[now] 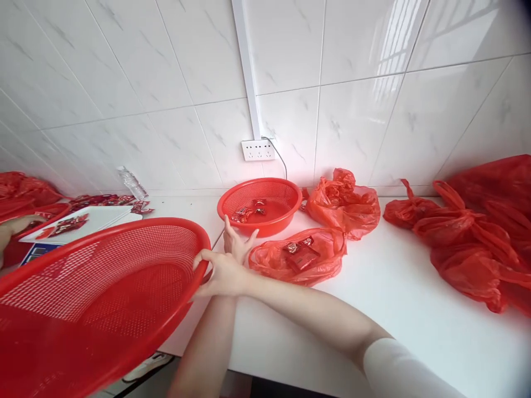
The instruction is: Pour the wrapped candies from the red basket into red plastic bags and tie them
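Observation:
A large red plastic mesh basket point(136, 293) fills the lower left, with nothing seen inside the visible part. My right hand point(219, 273) grips its right rim, fingers curled over the edge. Crossing beneath the right arm, my left hand point(238, 246) reaches to the front of a smaller red mesh basket point(286, 218). Its finger and thumb are spread apart close to that basket's rim; whether they touch it is unclear. Several small red wrapped packets point(244, 213) lie in the smaller basket. Just right of my hands, an open red plastic bag point(265, 262) holds more red packets point(301, 254).
Red plastic bags point(344, 204) stand behind and at the right point(468, 232) of the white table point(373, 276). At left are a clear bottle point(133, 182), a white tray point(103, 215), scattered packets and another person's hand point(19, 225). A socket strip point(258, 150) is on the tiled wall.

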A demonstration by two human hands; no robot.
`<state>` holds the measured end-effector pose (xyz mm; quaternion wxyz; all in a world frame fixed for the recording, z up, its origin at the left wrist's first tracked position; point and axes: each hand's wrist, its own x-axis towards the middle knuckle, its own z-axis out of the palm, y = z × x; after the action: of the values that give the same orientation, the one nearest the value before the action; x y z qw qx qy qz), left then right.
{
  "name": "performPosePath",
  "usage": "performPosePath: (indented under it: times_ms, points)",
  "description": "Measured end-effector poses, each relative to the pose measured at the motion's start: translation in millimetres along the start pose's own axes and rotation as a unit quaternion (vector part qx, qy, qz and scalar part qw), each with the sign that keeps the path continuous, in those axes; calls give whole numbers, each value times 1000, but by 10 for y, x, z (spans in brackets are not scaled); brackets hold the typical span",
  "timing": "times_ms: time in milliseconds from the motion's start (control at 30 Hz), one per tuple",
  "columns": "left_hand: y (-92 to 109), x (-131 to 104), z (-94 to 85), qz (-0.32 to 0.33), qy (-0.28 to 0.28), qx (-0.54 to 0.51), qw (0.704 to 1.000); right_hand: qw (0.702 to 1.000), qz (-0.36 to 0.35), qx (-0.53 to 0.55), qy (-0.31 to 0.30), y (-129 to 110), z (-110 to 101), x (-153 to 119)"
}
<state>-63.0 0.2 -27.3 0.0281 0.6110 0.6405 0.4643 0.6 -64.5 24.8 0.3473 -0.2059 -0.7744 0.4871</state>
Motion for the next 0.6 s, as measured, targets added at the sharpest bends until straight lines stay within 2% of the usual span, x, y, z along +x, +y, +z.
performPosePath:
  times_ms: [133, 267, 467, 600]
  points:
    - [-85, -22, 11, 29, 5, -74, 997, 997, 59, 6, 39, 210, 317, 286]
    - [-162, -28, 32, 57, 8, -73, 996, 992, 63, -3, 107, 315, 535, 486]
    - [-195, -21, 64, 70, 14, -50, 996, 988, 78, 6, 137, 443, 628, 665]
    - [-183, -4, 102, 57, 22, 30, 998, 991, 64, 69, 90, 503, 609, 704]
